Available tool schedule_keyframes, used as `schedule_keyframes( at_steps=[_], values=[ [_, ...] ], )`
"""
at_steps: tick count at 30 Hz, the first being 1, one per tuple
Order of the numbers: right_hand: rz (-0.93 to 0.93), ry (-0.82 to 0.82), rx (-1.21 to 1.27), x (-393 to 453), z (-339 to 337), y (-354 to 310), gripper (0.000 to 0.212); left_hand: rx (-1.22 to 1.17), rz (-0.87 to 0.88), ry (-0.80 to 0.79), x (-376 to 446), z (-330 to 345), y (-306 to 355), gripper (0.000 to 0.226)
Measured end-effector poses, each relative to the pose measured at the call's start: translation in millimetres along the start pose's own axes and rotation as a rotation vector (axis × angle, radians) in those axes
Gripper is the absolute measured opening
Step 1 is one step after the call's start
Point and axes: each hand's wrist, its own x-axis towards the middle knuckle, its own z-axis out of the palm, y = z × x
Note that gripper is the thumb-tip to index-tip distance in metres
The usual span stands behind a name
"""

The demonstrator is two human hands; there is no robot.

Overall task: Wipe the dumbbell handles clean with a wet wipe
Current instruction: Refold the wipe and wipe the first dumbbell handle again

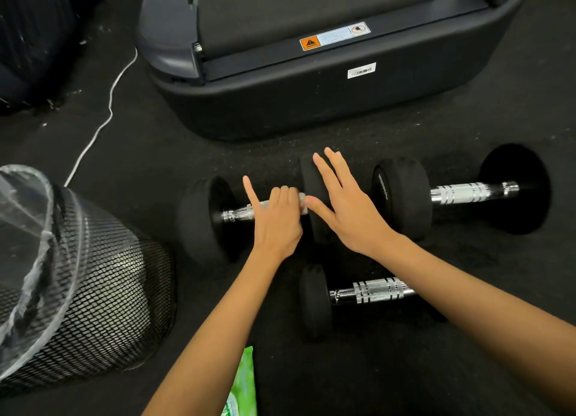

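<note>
Three dumbbells down on the black floor point(389, 384), just short of the treadmill base point(327, 103). Left hand point(277, 222) curled over the chrome handle point(240, 213) of the left dumbbell point(199, 219), index finger sticking up; probably a wet wipe point(301, 197) bunched under those fingers, only a pale scrap showing. Right hand point(346, 206) flat and spread, pressing the inner weight head point(314, 181) to steady it. Handle axis lying left to right across the view, so strokes go sideways, left hand already on it. Right dumbbell point(461, 192) further along the same line, bare handle; small dumbbell point(371, 291) nearest, under the right forearm. Green wipes pack point(243, 384) at the bottom edge, mesh bin point(103, 291) far left.
</note>
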Motion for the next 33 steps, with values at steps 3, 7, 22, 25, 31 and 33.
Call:
schedule_keyframes(
  at_steps=[3,7,22,25,31,33],
  values=[
    [0.009,-0.010,0.030,1.5,-1.2,1.5,0.072,-0.037,-0.112,-0.051,9.2,-3.0,3.3,0.014],
    [0.002,-0.012,0.054,1.5,-2.1,3.9,0.074,-0.064,-0.172,0.008,1.4,3.8,5.4,0.008],
    [0.013,0.054,0.046,0.3,9.5,4.9,0.070,-0.109,-0.074,-0.055,9.4,-8.2,7.1,0.032],
    [-0.002,0.052,-0.030,-2.5,6.3,5.0,0.070,-0.093,-0.084,-0.113,14.8,-11.9,5.9,0.030],
    [-0.007,0.051,-0.142,0.8,4.1,2.8,0.072,-0.016,-0.192,-0.129,17.8,-16.4,6.2,0.031],
    [-0.001,0.044,-0.119,1.6,3.6,3.1,0.074,-0.030,-0.269,-0.168,20.2,-21.9,8.0,0.017]
  ],
)
